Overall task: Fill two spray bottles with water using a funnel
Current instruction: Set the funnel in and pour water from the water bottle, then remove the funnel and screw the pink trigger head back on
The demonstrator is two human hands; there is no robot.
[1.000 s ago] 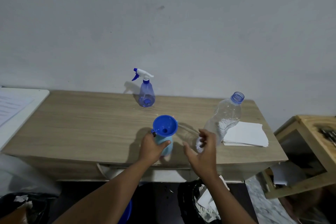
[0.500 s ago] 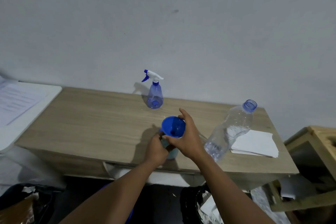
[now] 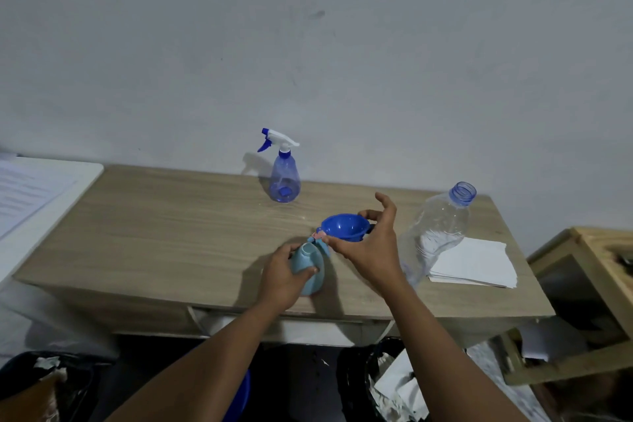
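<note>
Left hand (image 3: 282,281): my forearm reaches in from the near edge. Fingers and thumb curl round the pale blue spray bottle (image 3: 308,265), smooth rounded plastic with an open neck, near the front of the worktop (image 3: 171,233).
Right hand (image 3: 373,247): I pinch the rim of the blue funnel (image 3: 346,228), index finger raised. The glossy cone sits just right of that neck.
Far: violet-blue spray bottle (image 3: 284,178), translucent, white trigger head.
Right: water bottle (image 3: 435,233), clear, crinkled, uncapped.
Worktop: pale wood grain.

The person's left forearm (image 3: 205,363) and right forearm (image 3: 445,353) are both bare along all of their visible length, slim and smooth, and the left hand (image 3: 281,281) and right hand (image 3: 370,250) are bare as well, fingers and wrists uncovered.
</note>
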